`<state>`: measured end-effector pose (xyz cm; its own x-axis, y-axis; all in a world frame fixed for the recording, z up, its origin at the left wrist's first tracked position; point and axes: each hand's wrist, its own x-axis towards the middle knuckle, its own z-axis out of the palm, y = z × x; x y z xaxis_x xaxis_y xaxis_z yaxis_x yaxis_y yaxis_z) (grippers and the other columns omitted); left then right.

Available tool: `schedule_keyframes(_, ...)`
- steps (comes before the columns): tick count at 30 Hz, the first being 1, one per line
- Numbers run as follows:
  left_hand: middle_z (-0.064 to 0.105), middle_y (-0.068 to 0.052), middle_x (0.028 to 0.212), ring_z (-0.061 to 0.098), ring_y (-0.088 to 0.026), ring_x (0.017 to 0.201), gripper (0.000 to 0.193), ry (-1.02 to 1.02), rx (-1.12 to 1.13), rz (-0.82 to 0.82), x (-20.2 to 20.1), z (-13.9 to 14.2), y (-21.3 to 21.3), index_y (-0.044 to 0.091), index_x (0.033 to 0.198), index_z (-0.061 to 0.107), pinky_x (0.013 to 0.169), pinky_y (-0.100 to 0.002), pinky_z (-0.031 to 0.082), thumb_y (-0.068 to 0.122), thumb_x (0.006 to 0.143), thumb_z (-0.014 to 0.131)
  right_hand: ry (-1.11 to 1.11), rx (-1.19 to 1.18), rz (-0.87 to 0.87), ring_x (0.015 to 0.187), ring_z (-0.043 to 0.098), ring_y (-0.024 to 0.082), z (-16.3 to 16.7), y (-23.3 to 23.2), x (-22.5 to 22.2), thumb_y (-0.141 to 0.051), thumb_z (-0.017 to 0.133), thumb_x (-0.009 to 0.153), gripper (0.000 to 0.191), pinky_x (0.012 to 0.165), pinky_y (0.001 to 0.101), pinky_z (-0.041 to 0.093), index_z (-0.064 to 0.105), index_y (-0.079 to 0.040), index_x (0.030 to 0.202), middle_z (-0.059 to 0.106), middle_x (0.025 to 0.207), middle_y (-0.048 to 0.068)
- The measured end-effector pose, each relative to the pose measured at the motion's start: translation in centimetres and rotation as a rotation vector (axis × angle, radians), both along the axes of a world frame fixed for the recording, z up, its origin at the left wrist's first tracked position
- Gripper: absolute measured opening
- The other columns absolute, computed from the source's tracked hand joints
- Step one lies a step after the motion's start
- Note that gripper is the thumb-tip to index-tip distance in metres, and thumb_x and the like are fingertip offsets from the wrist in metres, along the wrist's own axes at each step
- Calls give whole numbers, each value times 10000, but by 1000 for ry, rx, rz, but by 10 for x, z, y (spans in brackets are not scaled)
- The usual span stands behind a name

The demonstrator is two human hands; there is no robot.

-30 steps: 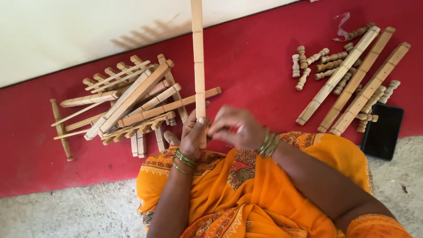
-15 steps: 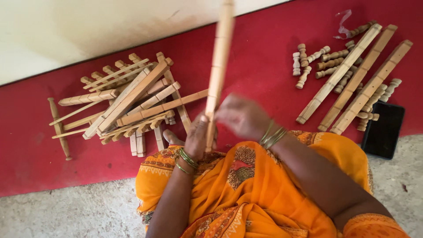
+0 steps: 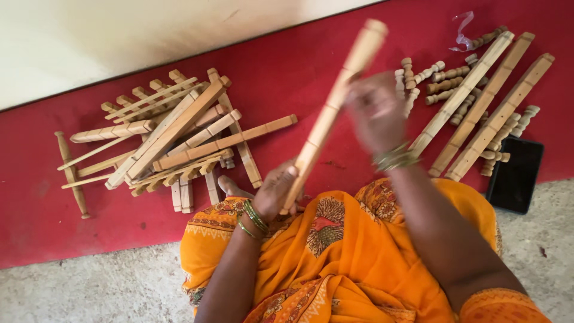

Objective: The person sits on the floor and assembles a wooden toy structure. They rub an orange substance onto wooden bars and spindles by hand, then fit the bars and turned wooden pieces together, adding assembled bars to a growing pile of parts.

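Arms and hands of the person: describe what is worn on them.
Both forearms are bare of sleeves. The left hand has a stack of thin green and gold bangles at its wrist. The right hand, blurred, has a similar stack of bangles. An orange short sleeve with a patterned hem covers the right upper arm. No rings can be made out.

Left hand [image 3: 276, 190]: grips the lower end of a long pale wooden slat [image 3: 332, 113], tilted.
Right hand [image 3: 375, 110]: blurred, raised beside the slat.
Floor: red mat [image 3: 311, 60].
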<state>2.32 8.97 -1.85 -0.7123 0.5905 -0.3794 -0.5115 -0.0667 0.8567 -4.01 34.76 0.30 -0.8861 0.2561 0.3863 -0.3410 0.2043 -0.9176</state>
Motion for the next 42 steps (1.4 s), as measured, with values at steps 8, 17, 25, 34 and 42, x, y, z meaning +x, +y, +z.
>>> schedule_keyframes(8,573,26,734,525,-63,568,232,116,232,512,-12,-24,-15,68,1171,574,447,-202,438,284,1088,552,241,467,668,829,653,143,27,-101,75,-127,761,846,86,704,262,586,732,-118,926,653,913,23)
schedule_keyframes(17,585,29,698,540,-71,510,496,47,148,481,-9,7,-9,94,1408,480,412,-207,455,400,1017,481,112,207,465,804,661,72,18,-54,36,-121,726,938,24,701,219,588,731,-142,950,715,912,-14)
schedule_keyframes(25,522,58,616,477,-29,460,561,170,69,441,-9,-10,-8,13,1352,635,355,-180,418,460,1131,377,191,500,746,803,615,119,19,-89,67,-181,765,877,73,649,236,567,732,-126,912,650,881,9)
schedule_keyframes(34,598,-47,569,580,-115,403,573,50,-142,-41,2,-6,0,-47,1151,568,319,-234,499,489,1077,378,289,346,10,805,637,88,8,17,-7,-165,711,998,64,686,214,529,707,-102,990,723,940,22)
schedule_keyframes(42,582,-27,587,540,-105,397,441,-55,-35,-134,6,7,1,47,1159,577,337,-227,463,447,1062,417,148,23,-218,642,619,64,4,59,-17,-145,747,1031,82,531,162,479,730,-80,983,726,871,67)
